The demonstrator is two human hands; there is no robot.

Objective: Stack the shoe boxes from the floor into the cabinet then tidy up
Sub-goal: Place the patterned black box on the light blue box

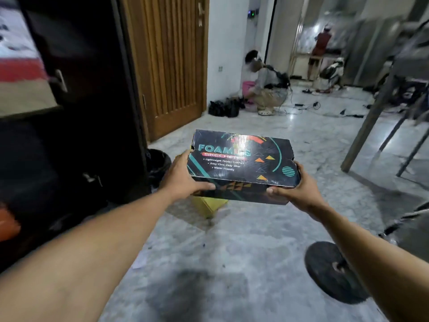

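my left hand (183, 175) and my right hand (294, 189) each grip one end of a closed black shoe box (241, 163), holding it in the air above the marble floor (232, 240). below it a yellow box (209, 204) sits on the floor, and the dark cabinet (88, 101) stands to my left. i judge the black box is in transit and the yellow one is not yet lifted.

A ribbed wooden door (171, 66) stands shut. Just right of its foot sit dark bags (224, 108), and beside them a person (267, 87) crouches by a pink tub (246, 87). Cables (306, 105) trail further right of the door. Below the door's left edge stands a black bin (159, 161). Far right of the door and much nearer the camera, a round black disc (334, 275) lies flat.
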